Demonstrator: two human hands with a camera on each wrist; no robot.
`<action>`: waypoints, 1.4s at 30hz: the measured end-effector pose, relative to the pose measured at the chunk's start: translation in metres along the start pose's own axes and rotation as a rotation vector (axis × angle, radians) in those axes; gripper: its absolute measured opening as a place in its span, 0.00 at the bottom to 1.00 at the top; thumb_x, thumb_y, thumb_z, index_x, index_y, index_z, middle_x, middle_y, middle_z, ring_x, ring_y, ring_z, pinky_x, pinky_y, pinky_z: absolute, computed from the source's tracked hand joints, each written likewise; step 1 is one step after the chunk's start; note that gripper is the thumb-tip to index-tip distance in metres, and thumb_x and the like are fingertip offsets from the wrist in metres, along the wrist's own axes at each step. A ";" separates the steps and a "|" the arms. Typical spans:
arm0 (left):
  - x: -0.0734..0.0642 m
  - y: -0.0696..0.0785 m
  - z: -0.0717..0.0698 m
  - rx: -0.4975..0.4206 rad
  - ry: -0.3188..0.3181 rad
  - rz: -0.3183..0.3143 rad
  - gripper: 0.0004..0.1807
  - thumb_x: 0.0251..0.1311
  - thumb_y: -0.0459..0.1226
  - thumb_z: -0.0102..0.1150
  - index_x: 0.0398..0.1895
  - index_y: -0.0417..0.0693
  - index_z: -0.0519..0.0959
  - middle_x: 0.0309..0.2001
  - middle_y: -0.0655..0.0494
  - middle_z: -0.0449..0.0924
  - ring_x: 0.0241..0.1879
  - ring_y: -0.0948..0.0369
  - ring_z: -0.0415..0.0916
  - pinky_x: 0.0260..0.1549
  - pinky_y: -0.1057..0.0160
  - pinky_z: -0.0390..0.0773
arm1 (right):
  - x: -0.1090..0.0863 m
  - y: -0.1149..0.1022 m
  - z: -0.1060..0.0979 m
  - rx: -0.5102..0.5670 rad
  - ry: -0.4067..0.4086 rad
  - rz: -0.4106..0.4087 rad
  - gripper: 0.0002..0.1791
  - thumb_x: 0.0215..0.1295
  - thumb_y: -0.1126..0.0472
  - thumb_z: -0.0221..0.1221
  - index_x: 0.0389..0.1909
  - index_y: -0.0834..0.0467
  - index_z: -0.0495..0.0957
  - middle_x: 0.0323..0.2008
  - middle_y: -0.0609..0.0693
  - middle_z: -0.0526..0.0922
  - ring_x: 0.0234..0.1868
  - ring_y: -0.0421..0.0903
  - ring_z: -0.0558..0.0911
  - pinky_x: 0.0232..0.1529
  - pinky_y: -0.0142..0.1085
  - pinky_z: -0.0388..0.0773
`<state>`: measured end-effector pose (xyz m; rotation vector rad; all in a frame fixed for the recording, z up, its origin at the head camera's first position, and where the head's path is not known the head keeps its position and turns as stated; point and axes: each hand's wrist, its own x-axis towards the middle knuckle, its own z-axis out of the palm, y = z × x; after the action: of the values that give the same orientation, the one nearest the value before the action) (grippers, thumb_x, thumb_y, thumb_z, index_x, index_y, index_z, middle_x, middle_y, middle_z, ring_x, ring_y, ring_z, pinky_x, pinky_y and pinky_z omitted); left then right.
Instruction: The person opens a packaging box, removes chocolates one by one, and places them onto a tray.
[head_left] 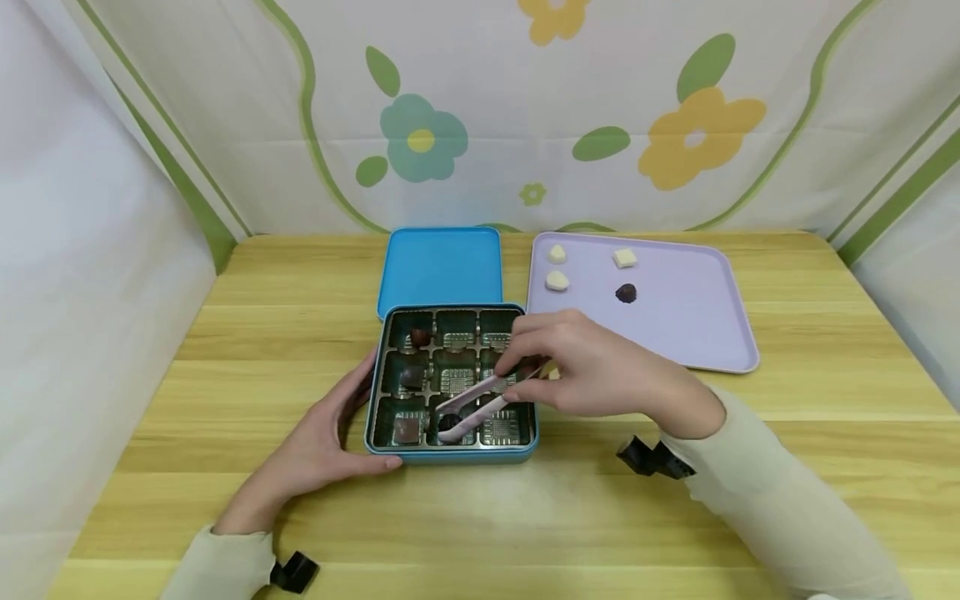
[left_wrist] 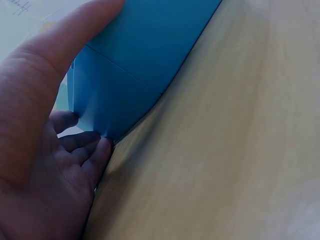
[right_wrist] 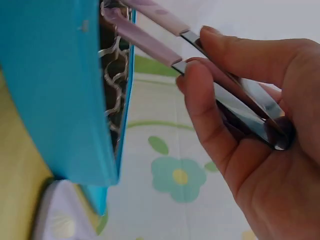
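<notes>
A blue tin (head_left: 457,457) with a gold compartment insert sits on the table. Its left column holds a reddish-brown chocolate (head_left: 420,337) at the back, a dark chocolate (head_left: 412,377) in the middle and a flat square chocolate (head_left: 407,430) in front. My left hand (head_left: 322,446) holds the tin's front left corner, thumb along the front and fingers at the left side. My right hand (head_left: 573,362) pinches tongs (head_left: 480,406) with pale pink tips and metal arms. The tips reach down into the front middle compartment, around a dark round chocolate (head_left: 450,422).
A lilac tray (head_left: 682,325) stands at the back right with two rounded white chocolates (head_left: 557,281), a white square (head_left: 625,258) and a dark chocolate (head_left: 626,292). Another pale piece (head_left: 553,374) shows partly behind my right hand. The blue lid (head_left: 440,267) lies behind the tin.
</notes>
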<state>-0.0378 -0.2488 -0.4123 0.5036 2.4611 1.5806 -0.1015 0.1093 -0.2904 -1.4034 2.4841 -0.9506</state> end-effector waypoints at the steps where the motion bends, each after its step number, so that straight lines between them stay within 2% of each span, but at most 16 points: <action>1: 0.000 0.000 0.000 -0.001 -0.001 -0.001 0.73 0.46 0.38 0.89 0.89 0.69 0.46 0.88 0.54 0.50 0.85 0.56 0.52 0.75 0.83 0.56 | -0.004 0.003 0.001 0.023 0.025 0.005 0.07 0.65 0.62 0.76 0.43 0.54 0.92 0.35 0.41 0.82 0.34 0.31 0.78 0.35 0.30 0.85; 4: 0.000 0.000 0.000 0.001 -0.003 -0.004 0.74 0.46 0.38 0.89 0.89 0.69 0.45 0.88 0.54 0.50 0.85 0.58 0.52 0.75 0.83 0.56 | -0.014 0.010 0.003 0.083 0.093 0.011 0.10 0.63 0.64 0.76 0.44 0.53 0.92 0.34 0.39 0.83 0.33 0.32 0.78 0.35 0.30 0.85; 7: 0.000 -0.001 0.000 0.005 0.002 0.001 0.74 0.46 0.38 0.89 0.89 0.69 0.46 0.88 0.54 0.51 0.84 0.64 0.52 0.75 0.83 0.56 | -0.021 0.017 0.005 0.125 0.143 0.002 0.11 0.63 0.65 0.77 0.45 0.52 0.92 0.34 0.37 0.83 0.33 0.34 0.79 0.34 0.33 0.84; 13: 0.000 -0.002 0.000 0.004 0.010 0.020 0.74 0.45 0.37 0.90 0.89 0.68 0.46 0.88 0.54 0.51 0.83 0.72 0.52 0.75 0.83 0.56 | -0.027 0.027 0.007 0.169 0.176 -0.005 0.11 0.63 0.65 0.77 0.45 0.51 0.92 0.33 0.37 0.84 0.32 0.36 0.80 0.33 0.34 0.82; 19: 0.001 0.000 0.000 0.023 0.004 0.011 0.74 0.45 0.39 0.90 0.89 0.69 0.46 0.88 0.54 0.52 0.82 0.72 0.52 0.74 0.84 0.57 | -0.041 0.037 0.007 0.248 0.209 0.046 0.12 0.64 0.66 0.76 0.46 0.50 0.92 0.36 0.41 0.88 0.35 0.38 0.81 0.35 0.36 0.81; 24: 0.000 -0.001 0.000 0.002 0.000 0.018 0.74 0.46 0.37 0.89 0.89 0.68 0.46 0.88 0.54 0.51 0.83 0.72 0.51 0.75 0.83 0.56 | -0.053 0.045 0.004 0.301 0.246 0.074 0.15 0.63 0.70 0.75 0.46 0.51 0.92 0.35 0.43 0.88 0.31 0.40 0.81 0.28 0.33 0.78; 27: 0.000 -0.002 0.001 -0.011 -0.001 0.026 0.73 0.46 0.35 0.89 0.89 0.68 0.46 0.88 0.54 0.50 0.83 0.72 0.51 0.75 0.83 0.56 | -0.060 0.049 0.001 0.364 0.252 0.123 0.15 0.63 0.72 0.74 0.47 0.51 0.92 0.35 0.43 0.88 0.29 0.42 0.83 0.25 0.32 0.80; 32: 0.000 -0.002 0.001 -0.008 -0.002 0.018 0.73 0.47 0.36 0.89 0.89 0.68 0.46 0.88 0.54 0.50 0.83 0.73 0.51 0.75 0.83 0.56 | -0.075 0.054 -0.006 0.465 0.298 0.199 0.15 0.64 0.75 0.71 0.47 0.57 0.91 0.34 0.49 0.88 0.28 0.44 0.84 0.25 0.33 0.82; 37: -0.001 -0.003 0.000 0.018 0.006 0.011 0.73 0.46 0.37 0.89 0.89 0.68 0.46 0.88 0.52 0.51 0.82 0.75 0.52 0.74 0.84 0.57 | -0.079 0.053 -0.008 0.437 0.326 0.194 0.15 0.63 0.76 0.71 0.48 0.58 0.91 0.35 0.51 0.88 0.29 0.43 0.84 0.26 0.32 0.82; 42: 0.000 -0.003 0.000 0.034 0.005 0.020 0.74 0.46 0.37 0.89 0.90 0.68 0.45 0.88 0.53 0.52 0.83 0.73 0.52 0.74 0.84 0.57 | -0.066 0.037 -0.005 0.281 0.292 0.116 0.17 0.61 0.70 0.76 0.47 0.49 0.92 0.37 0.41 0.88 0.33 0.39 0.82 0.29 0.31 0.80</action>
<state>-0.0388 -0.2499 -0.4154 0.5319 2.4986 1.5514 -0.0935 0.1780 -0.3203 -1.0882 2.4631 -1.5018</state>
